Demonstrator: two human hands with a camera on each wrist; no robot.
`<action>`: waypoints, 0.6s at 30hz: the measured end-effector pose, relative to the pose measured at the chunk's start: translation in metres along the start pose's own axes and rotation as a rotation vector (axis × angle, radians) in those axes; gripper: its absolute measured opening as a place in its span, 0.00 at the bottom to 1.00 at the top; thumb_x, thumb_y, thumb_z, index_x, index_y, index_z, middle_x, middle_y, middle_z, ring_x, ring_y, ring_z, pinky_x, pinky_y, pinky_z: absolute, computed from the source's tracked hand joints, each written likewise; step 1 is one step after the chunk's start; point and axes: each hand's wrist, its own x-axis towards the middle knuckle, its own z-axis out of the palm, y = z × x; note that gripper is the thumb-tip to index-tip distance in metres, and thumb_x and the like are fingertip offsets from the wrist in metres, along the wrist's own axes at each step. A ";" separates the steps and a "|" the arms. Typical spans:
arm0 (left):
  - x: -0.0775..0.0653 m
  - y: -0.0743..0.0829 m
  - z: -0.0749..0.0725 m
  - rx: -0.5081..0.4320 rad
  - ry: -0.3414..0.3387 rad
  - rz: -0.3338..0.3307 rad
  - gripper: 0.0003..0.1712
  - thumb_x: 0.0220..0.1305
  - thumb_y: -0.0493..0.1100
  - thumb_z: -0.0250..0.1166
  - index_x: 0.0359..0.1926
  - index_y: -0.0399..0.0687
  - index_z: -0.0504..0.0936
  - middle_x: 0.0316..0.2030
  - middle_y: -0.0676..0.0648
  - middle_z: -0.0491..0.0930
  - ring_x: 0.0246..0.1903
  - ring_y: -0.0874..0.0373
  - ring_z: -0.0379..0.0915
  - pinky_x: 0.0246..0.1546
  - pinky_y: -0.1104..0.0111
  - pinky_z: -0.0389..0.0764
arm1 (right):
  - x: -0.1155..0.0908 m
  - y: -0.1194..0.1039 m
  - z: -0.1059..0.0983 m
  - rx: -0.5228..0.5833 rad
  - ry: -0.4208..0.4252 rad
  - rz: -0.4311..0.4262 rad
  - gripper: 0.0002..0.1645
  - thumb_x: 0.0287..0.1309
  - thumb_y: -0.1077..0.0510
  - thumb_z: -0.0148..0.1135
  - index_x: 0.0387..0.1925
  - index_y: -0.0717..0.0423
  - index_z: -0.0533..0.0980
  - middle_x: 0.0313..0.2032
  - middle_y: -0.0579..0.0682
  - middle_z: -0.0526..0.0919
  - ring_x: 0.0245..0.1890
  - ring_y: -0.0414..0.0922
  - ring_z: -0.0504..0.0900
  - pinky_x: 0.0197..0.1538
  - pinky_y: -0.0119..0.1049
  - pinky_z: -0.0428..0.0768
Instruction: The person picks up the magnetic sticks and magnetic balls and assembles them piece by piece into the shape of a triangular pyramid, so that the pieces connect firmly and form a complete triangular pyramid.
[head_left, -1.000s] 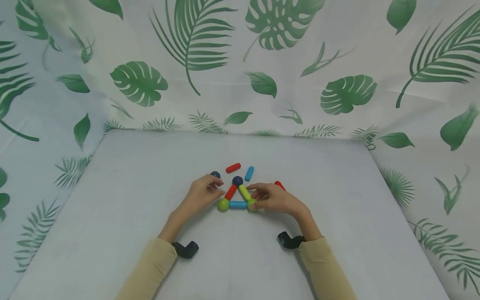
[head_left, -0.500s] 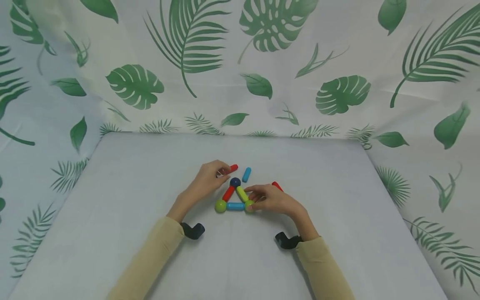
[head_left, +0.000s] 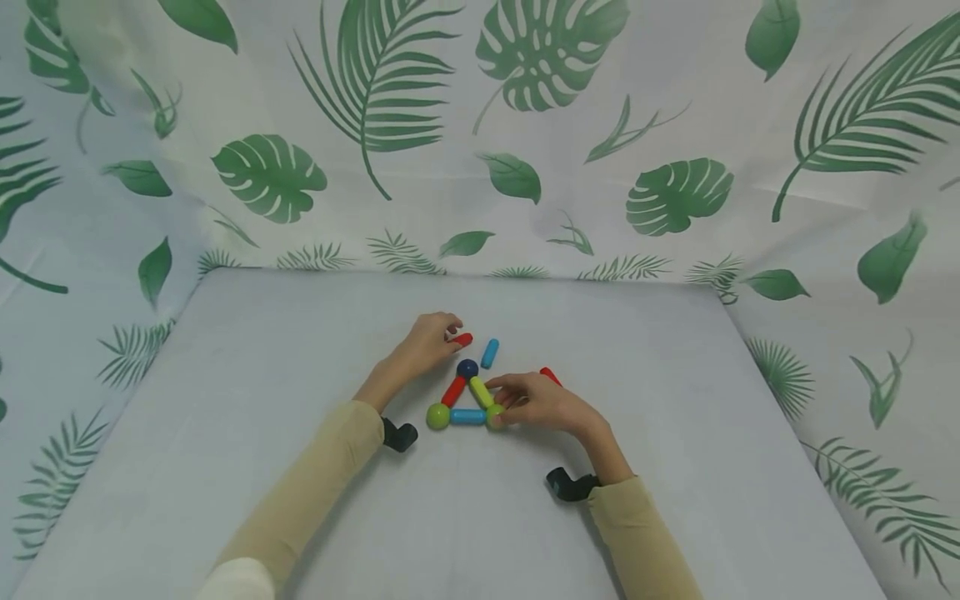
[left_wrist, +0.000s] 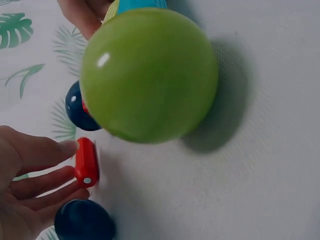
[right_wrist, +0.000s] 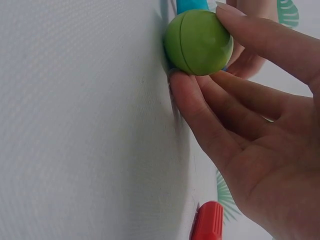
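Note:
My left hand (head_left: pixel 426 343) is at the far side of the pieces, thumb and fingers around a loose red magnetic stick (head_left: pixel 463 339). In the left wrist view the thumb touches one side of this red stick (left_wrist: pixel 87 162), fingers at the other. A dark blue ball (left_wrist: pixel 85 220) lies beside those fingers; the head view hides it. My right hand (head_left: pixel 543 402) pinches a green ball (right_wrist: pixel 200 42) at the right corner of a flat triangle. The triangle joins a second green ball (head_left: pixel 438 416), another dark blue ball (head_left: pixel 467 369), and red (head_left: pixel 453 391), yellow-green (head_left: pixel 482 392) and blue (head_left: pixel 468 417) sticks.
A loose blue stick (head_left: pixel 490 353) lies beyond the triangle. Another red stick (head_left: pixel 551 376) sits behind the right hand and is partly hidden. The white tabletop (head_left: pixel 450 525) meets a leaf-patterned cloth (head_left: pixel 555 175) at the back and sides.
My left hand has moved away from me and to the right, from near the loose dark blue ball to the far red stick. The right hand stays at the green ball.

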 end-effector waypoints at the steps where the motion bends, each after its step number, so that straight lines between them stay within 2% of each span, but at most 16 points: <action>1: 0.002 0.000 0.001 0.002 -0.010 -0.007 0.23 0.67 0.34 0.68 0.62 0.37 0.79 0.54 0.40 0.83 0.51 0.48 0.80 0.55 0.62 0.84 | 0.000 0.000 0.000 -0.002 0.000 0.000 0.35 0.60 0.51 0.74 0.66 0.55 0.75 0.48 0.49 0.85 0.49 0.44 0.82 0.57 0.43 0.83; 5: 0.006 0.001 0.004 0.020 -0.040 -0.024 0.23 0.66 0.33 0.68 0.61 0.36 0.78 0.54 0.39 0.83 0.53 0.48 0.79 0.57 0.60 0.83 | 0.000 0.001 0.000 -0.006 -0.002 0.005 0.34 0.60 0.51 0.74 0.66 0.54 0.76 0.48 0.48 0.85 0.48 0.44 0.82 0.56 0.41 0.83; 12: 0.007 0.001 0.007 0.113 -0.053 0.008 0.21 0.66 0.32 0.67 0.60 0.34 0.80 0.50 0.38 0.83 0.49 0.49 0.78 0.56 0.61 0.82 | 0.001 -0.001 0.000 -0.004 -0.004 0.008 0.34 0.59 0.51 0.75 0.66 0.53 0.76 0.48 0.47 0.85 0.48 0.43 0.82 0.55 0.41 0.83; 18: -0.002 0.004 0.003 0.082 -0.019 0.026 0.21 0.67 0.33 0.67 0.61 0.35 0.80 0.51 0.39 0.82 0.51 0.48 0.78 0.56 0.60 0.82 | 0.001 0.000 -0.001 -0.003 -0.002 0.015 0.34 0.59 0.50 0.75 0.66 0.53 0.76 0.48 0.47 0.85 0.49 0.43 0.82 0.56 0.42 0.83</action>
